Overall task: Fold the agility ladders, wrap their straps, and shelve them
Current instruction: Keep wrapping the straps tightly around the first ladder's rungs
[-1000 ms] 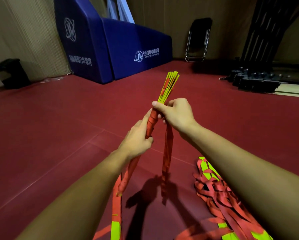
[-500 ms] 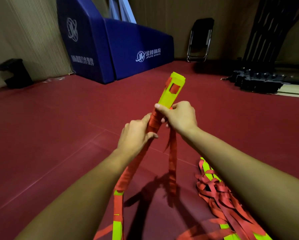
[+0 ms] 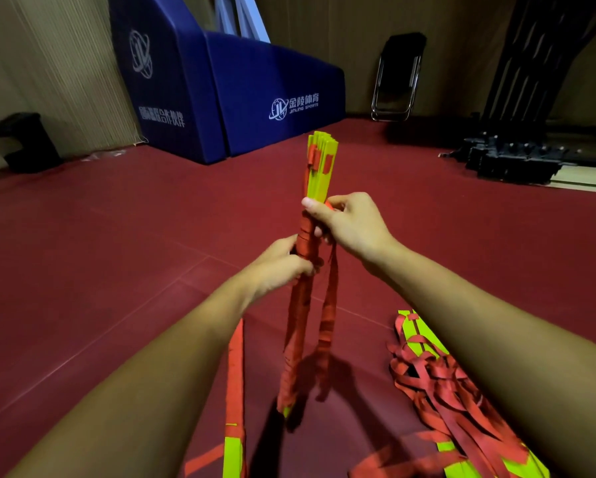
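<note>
On the red floor [image 3: 117,270], before a blue padded block [image 3: 255,98], a second ladder [image 3: 444,384] lay heaped at the right. The folded ladder [image 3: 319,167] stood upright above the floor, held in both hands. The left hand [image 3: 279,267] gripped its red-wrapped middle. The right hand [image 3: 351,225] pinched it higher, perhaps catching the dangling strap [image 3: 327,322] too.

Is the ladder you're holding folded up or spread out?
Folded. The ladder is one tight stack of yellow rungs, with red strap wound round it, gripped by the left hand and right hand.
</note>
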The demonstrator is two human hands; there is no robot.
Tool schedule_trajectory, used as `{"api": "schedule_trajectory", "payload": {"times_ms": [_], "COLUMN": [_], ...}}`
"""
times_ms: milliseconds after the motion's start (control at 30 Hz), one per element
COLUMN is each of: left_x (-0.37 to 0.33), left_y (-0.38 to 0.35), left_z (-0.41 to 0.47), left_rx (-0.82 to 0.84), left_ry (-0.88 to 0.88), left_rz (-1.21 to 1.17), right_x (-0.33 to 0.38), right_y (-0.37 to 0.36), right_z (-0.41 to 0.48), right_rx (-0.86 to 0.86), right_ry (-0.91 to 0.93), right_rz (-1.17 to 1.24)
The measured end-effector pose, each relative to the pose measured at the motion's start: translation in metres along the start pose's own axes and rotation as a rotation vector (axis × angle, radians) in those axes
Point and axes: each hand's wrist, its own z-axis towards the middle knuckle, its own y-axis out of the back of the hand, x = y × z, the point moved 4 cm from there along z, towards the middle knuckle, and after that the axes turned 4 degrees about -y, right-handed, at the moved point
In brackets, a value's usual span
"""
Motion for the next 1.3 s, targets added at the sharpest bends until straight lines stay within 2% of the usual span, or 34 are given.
{"api": "schedule_trajectory", "payload": {"times_ms": [100,167,300,467,700,800,967,1133,1200,1300], "left_x": [0.006,0.008,0.017,0.02,0.012,0.01,0.008,0.016,0.022,0.026], "left_y": [0.0,0.001,0.012,0.024,0.021,0.019,0.012,0.012,0.013,0.013], "left_z": [-0.003,-0.005,0.001,0.005,0.0,-0.003,-0.004,0.0,0.005,0.007], "left_rx": [0.082,0.069,-0.043,-0.24,-0.371,-0.384,-0.319,-0.079,-0.073,-0.117], "left_ry": [0.053,0.023,-0.058,-0.08,-0.157,-0.163,-0.189,-0.136,-0.145,-0.176], "left_rz": [-0.13,-0.109,0.027,0.336,0.685,0.73,0.716,0.385,0.316,0.292], "right_x": [-0.003,-0.007,-0.015,-0.014,-0.008,-0.005,-0.001,0.0,0.0,-0.002], "right_y": [0.002,0.005,0.01,0.008,0.003,0.002,0.006,0.006,0.005,0.006], "right_z": [0.002,0.005,0.011,0.008,0.003,0.001,-0.002,-0.003,-0.003,0.002], "right_rx": [0.019,0.011,-0.033,-0.007,0.001,-0.026,-0.082,0.018,0.048,0.061], "right_ry": [-0.025,-0.051,-0.097,-0.102,-0.101,-0.113,-0.147,-0.141,-0.145,-0.127], "right_rz": [0.059,0.082,0.071,0.095,0.122,0.063,0.007,0.157,0.227,0.162]}}
